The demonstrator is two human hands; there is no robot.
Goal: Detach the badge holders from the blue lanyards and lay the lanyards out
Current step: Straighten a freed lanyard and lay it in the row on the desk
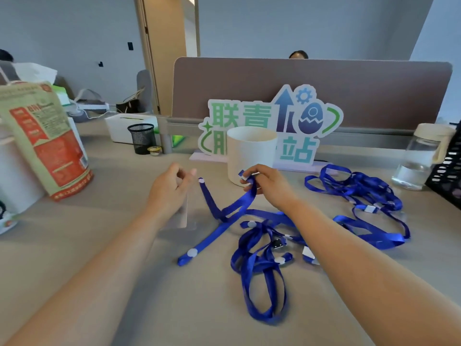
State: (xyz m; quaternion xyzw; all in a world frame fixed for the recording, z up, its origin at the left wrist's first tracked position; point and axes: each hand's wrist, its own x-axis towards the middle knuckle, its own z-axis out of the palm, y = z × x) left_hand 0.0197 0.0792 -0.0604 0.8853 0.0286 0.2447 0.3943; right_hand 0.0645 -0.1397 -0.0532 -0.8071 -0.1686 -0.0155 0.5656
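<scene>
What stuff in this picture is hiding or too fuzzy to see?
Head view:
- Sign: its lower letters sit behind the white cup.
- Clear badge holder: see-through and blurred, top covered by the left hand.
- Blue lanyard: the right hand covers the end it pinches.
- Black mesh tray: cut off by the right edge.
- Bag: print too small to read.

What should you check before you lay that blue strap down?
1. Right hand fingers pinch the blue lanyard: ok.
2. Left hand holds the clear badge holder: ok.
3. Snap end is off the holder: ok.
4. Bare table to lay it on: ok.
5. Lanyard is free of the lanyard heap: cannot tell.
</scene>
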